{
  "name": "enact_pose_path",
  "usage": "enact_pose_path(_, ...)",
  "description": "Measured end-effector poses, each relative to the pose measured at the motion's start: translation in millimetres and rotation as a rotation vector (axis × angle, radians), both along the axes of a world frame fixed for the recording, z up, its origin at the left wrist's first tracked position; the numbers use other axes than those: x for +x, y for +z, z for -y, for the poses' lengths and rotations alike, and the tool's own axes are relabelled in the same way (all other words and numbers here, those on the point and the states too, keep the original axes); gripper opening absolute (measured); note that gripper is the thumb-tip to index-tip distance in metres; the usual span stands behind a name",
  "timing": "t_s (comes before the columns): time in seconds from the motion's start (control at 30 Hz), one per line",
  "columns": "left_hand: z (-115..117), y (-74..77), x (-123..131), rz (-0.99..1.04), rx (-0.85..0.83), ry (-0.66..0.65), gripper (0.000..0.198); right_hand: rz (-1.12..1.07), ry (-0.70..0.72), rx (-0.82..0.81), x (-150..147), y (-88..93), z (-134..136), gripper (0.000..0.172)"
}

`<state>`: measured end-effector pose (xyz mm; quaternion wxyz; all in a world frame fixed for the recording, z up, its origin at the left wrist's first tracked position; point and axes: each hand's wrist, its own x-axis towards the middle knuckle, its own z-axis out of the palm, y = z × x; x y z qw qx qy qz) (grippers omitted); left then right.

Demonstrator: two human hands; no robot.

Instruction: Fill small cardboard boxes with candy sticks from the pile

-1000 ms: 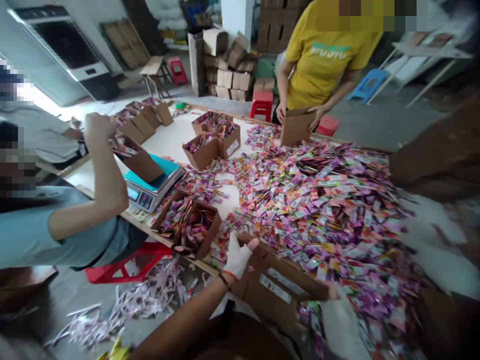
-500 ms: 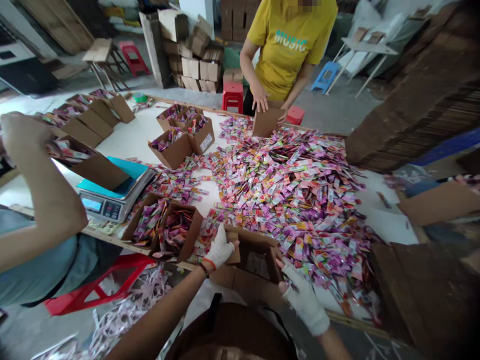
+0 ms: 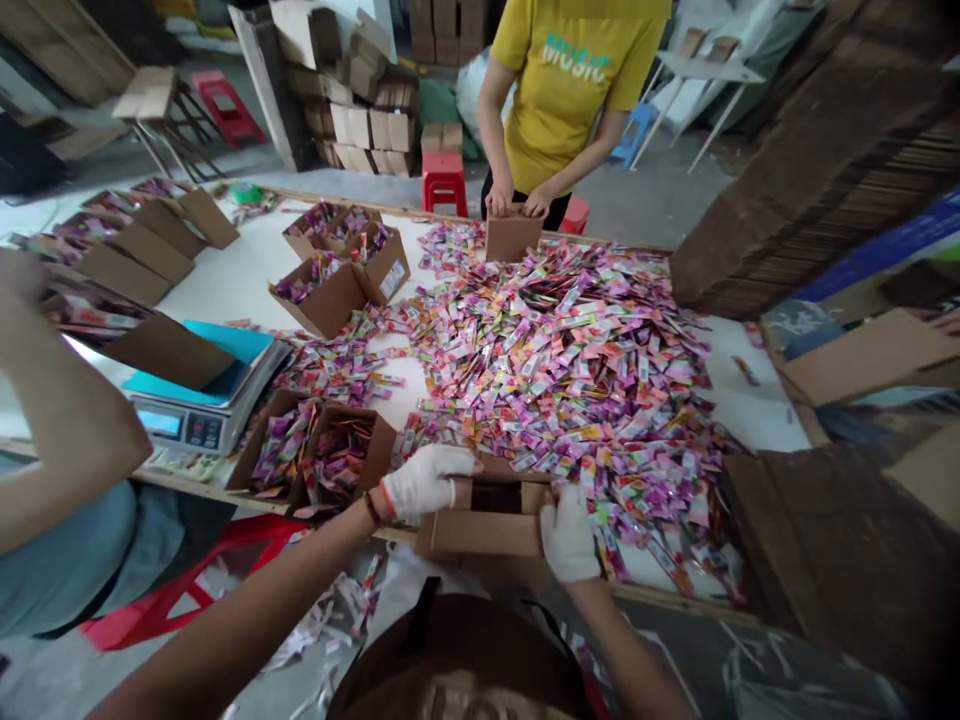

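An open cardboard box stands at the table's near edge, its end flaps folded inward over a dark inside. At its left end my left hand, in a white glove, grips the flap and rim. My right hand, also gloved, has its fingers closed on the box's right end. Beyond the box spreads a big heap of small pink and purple packets. Two boxes filled with packets stand just left of my left hand.
A person in a yellow shirt holds a box across the table. At the left are another person's arm and a scale. Filled boxes stand further back. Stacked flat cardboard rises at the right.
The near box's end flaps have folded inward, and both my hands have closed in on its ends. Across the table, the person's hands have moved to the top of their box. The view has shifted.
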<state>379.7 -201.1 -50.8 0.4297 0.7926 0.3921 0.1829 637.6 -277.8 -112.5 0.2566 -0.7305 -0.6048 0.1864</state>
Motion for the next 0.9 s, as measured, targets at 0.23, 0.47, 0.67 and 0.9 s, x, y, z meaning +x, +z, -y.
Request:
enact_pose_path(0.23,50,18.1,15,-0.31,0.267,-0.108,0.026,-0.292,-0.265,-0.108,-1,-16.1,2,0.025)
enact_pose_path(0.47,59,-10.8,27,-0.563,0.365,0.018,0.026,0.1,0.238,-0.392,-15,48.0,-14,0.016)
enact_pose_path(0.67,47,-24.6,31,-0.569,0.419,0.065,0.024,0.491,0.542,-0.391,-41,58.6,-43,0.015)
enact_pose_path(0.9,44,-30.2,27,-0.449,0.356,-0.053,0.06,0.367,0.482,-0.743,-63,38.3,-53,0.022)
